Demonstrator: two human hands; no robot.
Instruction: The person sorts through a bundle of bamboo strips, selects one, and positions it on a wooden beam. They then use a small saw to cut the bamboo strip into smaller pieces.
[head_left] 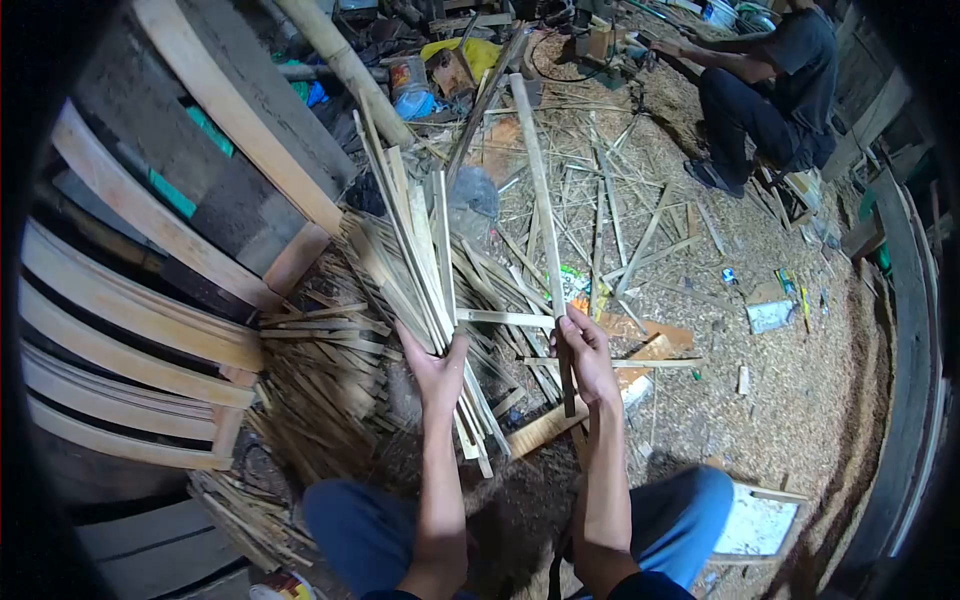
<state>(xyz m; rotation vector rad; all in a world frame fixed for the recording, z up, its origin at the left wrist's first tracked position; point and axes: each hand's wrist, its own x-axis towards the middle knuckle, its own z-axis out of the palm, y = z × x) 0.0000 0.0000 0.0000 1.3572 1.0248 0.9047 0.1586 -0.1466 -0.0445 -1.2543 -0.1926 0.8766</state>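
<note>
Head view: the left hand (436,368) sits just left of centre, fingers closed around the lower part of a bundle of strips (415,240). The bundle fans upward toward 11 o'clock, and its short ends stick out below the fist toward 6 o'clock. The right hand (586,352) is just right of centre, well apart from the left, fingers wrapped around one long strip (540,190). This strip rises almost straight toward 12 o'clock, with a short stub showing below the hand.

Under both hands, from centre toward 8 o'clock, lies a pile of cut strips (320,395) on the floor (810,400), which is covered in shavings. Curved boards (120,350) are stacked at 9 o'clock. A thick pole (342,62) slants at 11 o'clock. At 1 o'clock another person (775,85) sits low, arm stretched toward a machine. The wearer's knees (690,520) in blue trousers fill 6 o'clock.
</note>
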